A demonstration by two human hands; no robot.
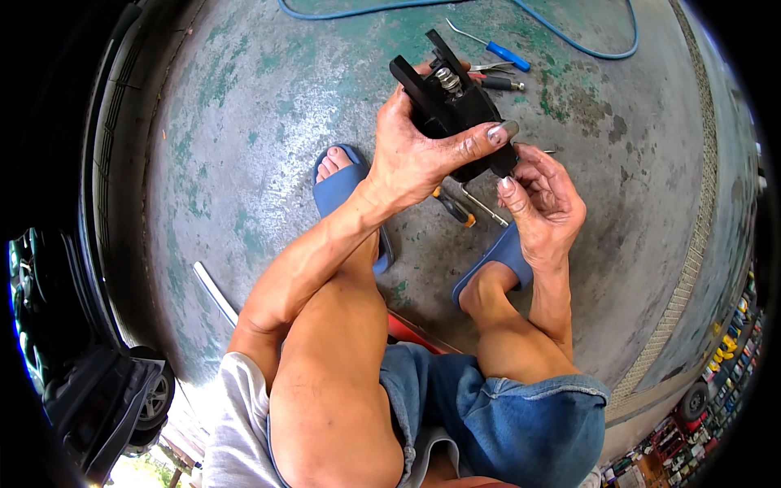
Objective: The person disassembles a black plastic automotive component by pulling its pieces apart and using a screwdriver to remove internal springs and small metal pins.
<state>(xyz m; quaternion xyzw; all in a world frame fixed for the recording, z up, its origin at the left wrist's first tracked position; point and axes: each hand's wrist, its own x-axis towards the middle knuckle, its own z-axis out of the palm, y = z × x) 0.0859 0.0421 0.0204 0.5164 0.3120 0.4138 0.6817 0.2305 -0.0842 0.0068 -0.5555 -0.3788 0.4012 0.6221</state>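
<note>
My left hand (411,159) is wrapped round a black mechanical part (468,110), holding it up over the floor in front of my knees. Two flat black prongs stick out at its far end, with a shiny metal spring or threaded piece (447,79) set between them. The left thumb presses along its near side. At the part's lower right corner, my right hand (547,199) has its thumb and forefinger closed on the edge. Its other fingers are curled in. Whether something small is also in that pinch is hidden.
Beyond the part lie a blue-handled hooked pick (508,55), pliers (492,67) and a dark-handled tool (502,83). An orange-and-black screwdriver (454,207) and a metal rod (486,205) lie between my sandalled feet. A blue hose (358,15) curves across the far floor; a silver bar (214,293) lies left.
</note>
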